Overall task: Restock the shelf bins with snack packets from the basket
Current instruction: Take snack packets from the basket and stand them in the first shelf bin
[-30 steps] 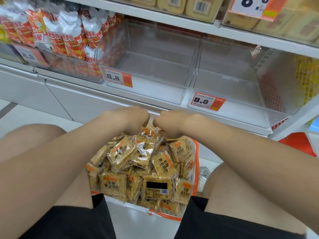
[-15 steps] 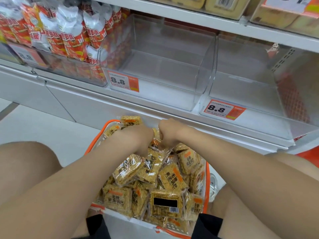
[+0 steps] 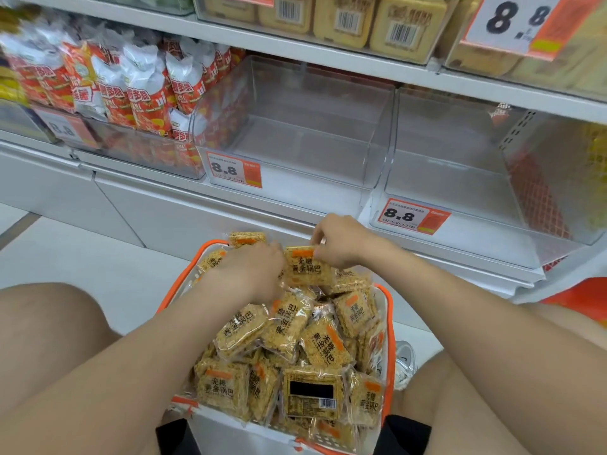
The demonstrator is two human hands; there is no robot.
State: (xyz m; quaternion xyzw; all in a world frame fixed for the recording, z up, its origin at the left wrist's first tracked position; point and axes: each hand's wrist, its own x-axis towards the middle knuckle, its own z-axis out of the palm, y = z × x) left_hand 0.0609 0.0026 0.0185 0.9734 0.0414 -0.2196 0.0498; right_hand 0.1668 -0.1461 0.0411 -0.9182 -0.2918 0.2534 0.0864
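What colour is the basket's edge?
The basket has an orange rim; the head view shows it best.

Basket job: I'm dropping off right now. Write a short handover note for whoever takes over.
Left hand: down in the basket, beside the upright packet; fingers hidden, grip unclear.
Right hand: pinches that packet's top edge at the basket's far end.
Basket: between the person's legs, heaped with a pile of the same packets.
Middle bin and right bin: both hold nothing.
Done: nothing shelved yet.
Left: carry the pinched packet to a bin, then the rest of the pile.
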